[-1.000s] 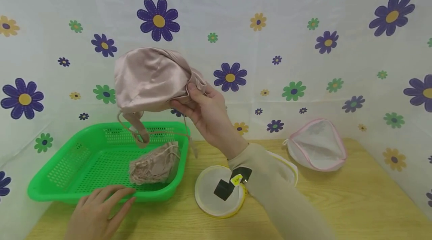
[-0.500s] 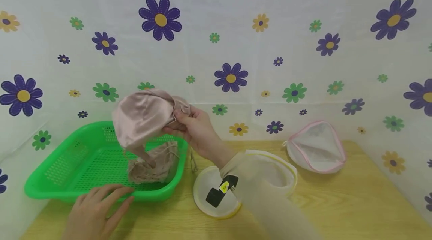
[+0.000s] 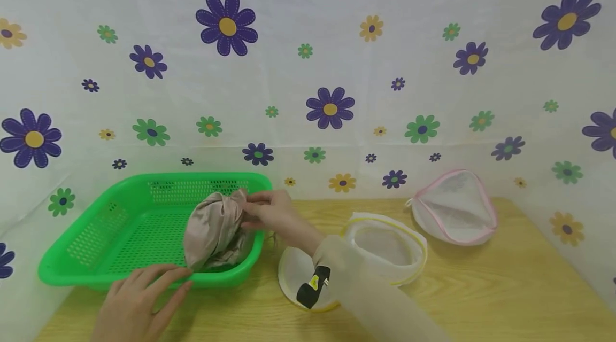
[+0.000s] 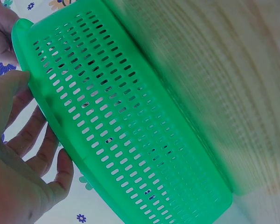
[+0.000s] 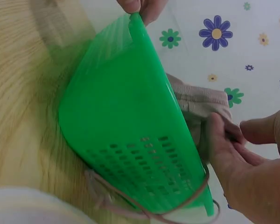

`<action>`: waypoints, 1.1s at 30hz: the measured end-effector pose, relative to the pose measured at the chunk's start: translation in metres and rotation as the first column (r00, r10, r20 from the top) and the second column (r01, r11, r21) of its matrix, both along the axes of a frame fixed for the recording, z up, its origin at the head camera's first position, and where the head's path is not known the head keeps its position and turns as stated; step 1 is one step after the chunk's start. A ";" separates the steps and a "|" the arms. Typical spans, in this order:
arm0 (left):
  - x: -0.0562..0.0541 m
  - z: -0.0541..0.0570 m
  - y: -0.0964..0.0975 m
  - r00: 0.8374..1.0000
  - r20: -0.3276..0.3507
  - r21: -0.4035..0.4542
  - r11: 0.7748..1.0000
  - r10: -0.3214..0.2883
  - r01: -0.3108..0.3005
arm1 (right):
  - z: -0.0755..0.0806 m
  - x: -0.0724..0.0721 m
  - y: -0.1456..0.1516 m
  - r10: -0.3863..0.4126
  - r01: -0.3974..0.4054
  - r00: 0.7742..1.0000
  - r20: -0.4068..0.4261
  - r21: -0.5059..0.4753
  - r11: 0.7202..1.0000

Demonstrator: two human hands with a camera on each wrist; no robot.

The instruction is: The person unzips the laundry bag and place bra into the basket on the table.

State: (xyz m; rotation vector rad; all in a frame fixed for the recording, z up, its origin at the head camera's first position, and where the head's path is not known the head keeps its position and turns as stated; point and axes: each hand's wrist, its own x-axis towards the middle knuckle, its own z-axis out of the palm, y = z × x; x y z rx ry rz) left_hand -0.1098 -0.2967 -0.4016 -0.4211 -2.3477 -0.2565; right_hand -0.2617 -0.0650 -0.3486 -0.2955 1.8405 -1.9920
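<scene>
In the head view my right hand [image 3: 274, 214] is at the right side of a green plastic basket [image 3: 53, 272], pinching a dusty-pink satin bra [image 3: 207, 230] by its edge. The bra lies inside the basket's right end, over another pinkish lacy piece that it mostly hides. A thin strap [image 5: 177, 205] hangs outside the basket wall in the right wrist view. My left hand [image 3: 137, 299] rests on the basket's front rim with loosely bent fingers. From the left wrist, its fingertips [image 4: 63, 170] show right at the rim.
On the wooden table [image 3: 505, 288], right of the basket, a round white mesh bag with yellow trim [image 3: 293, 272] lies partly under my right forearm. Behind it stands an opened yellow-trimmed bag [image 3: 385, 246]. A pink-trimmed mesh bag [image 3: 454, 208] sits farther right, near the flowered backdrop [image 3: 361, 64].
My right hand has lowered the bra from above the basket into its right end, covering the other piece there. The left hand has stayed on the front rim.
</scene>
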 end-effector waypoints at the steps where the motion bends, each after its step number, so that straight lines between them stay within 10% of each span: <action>1: 0.000 0.000 0.001 1.000 0.001 0.003 1.000 0.000 0.000 | -0.001 -0.001 0.004 -0.029 0.030 0.999 -0.036 0.024 0.999; 8: 0.000 -0.001 0.001 1.000 -0.019 0.009 1.000 -0.003 0.003 | -0.009 -0.013 0.040 -0.080 0.187 0.947 -0.310 0.333 0.924; 13: 0.000 -0.002 0.000 1.000 -0.017 0.008 1.000 0.002 -0.002 | -0.020 -0.016 0.054 0.144 0.002 0.962 -0.233 0.532 0.847; 17: 0.001 -0.002 0.000 1.000 -0.007 0.014 1.000 0.005 -0.005 | -0.029 -0.011 0.052 0.296 -0.095 0.926 -0.233 0.616 0.782; 23: 0.001 -0.002 -0.002 1.000 -0.012 0.009 1.000 -0.010 0.010 | -0.033 -0.006 0.043 0.260 0.052 0.879 -0.401 0.620 0.783; 26: 0.001 -0.002 -0.001 1.000 -0.025 0.016 1.000 -0.010 0.011 | -0.026 -0.006 0.040 0.177 0.235 0.795 -0.581 0.564 0.792; 29: 0.000 -0.003 -0.001 0.999 -0.040 0.022 1.000 -0.013 0.013 | -0.018 -0.006 0.037 0.109 0.400 0.636 -0.764 0.447 0.800; 33: 0.000 -0.003 -0.001 0.999 -0.048 0.026 0.999 -0.020 0.021 | -0.007 -0.001 0.030 0.283 0.325 0.523 -0.804 0.495 0.806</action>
